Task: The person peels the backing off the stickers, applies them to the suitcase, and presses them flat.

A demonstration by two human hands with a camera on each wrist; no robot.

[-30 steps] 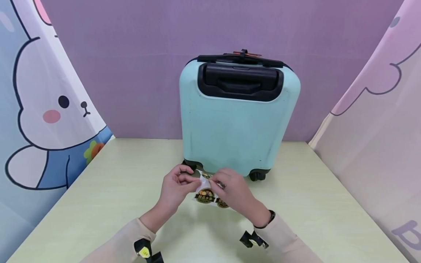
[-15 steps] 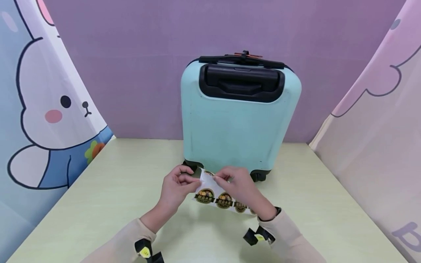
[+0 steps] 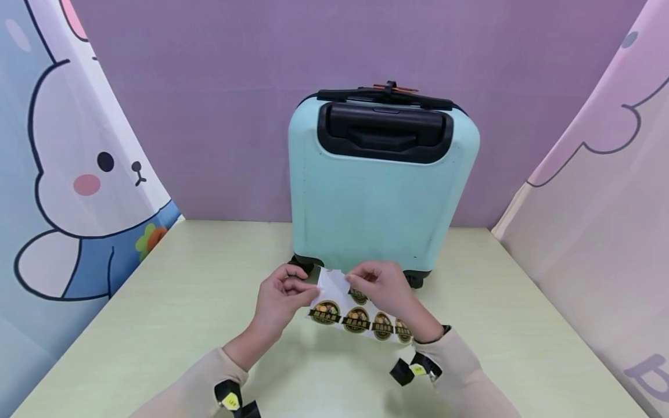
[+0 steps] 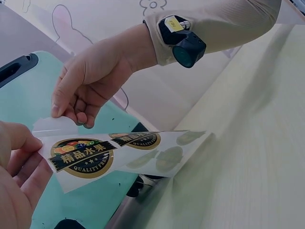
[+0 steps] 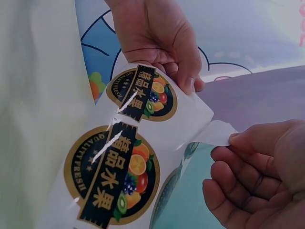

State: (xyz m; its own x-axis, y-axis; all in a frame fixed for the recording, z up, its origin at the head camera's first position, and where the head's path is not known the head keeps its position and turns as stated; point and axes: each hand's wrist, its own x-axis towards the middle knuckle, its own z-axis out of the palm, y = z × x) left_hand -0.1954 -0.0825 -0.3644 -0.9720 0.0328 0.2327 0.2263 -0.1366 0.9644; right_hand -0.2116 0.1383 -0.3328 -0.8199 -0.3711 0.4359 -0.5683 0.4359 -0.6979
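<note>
Basically, both hands are on one sticker sheet (image 3: 342, 302), lower middle of the head view, just in front of the suitcase (image 3: 366, 215). Left hand (image 3: 282, 295) pinches the sheet's left end, thumb on top. Right hand (image 3: 384, 287) pinches a white flap (image 5: 219, 133) at the sheet's upper edge, other fingers curled; can't tell if the flap is a sticker's back or part of the backing.

Key relation: the flap sits between the hands, right at the right hand's fingertips, so the right hand is nearer it; the left hand is close by, on the sheet itself. Sheet's long axis runs from the left hand to the lower right, sloping down a little, passing under the right wrist. Right hand covers part of the upper right side. A row of round stickers (image 3: 325, 312) follows the lower edge.

Sheet is raised off the table (image 3: 183, 302) at the left hand's end; unclear whether the far end touches down. Suitcase stands upright above the hands in the frame, its wheels on the table, purple backdrop (image 3: 209, 116) behind.
</note>
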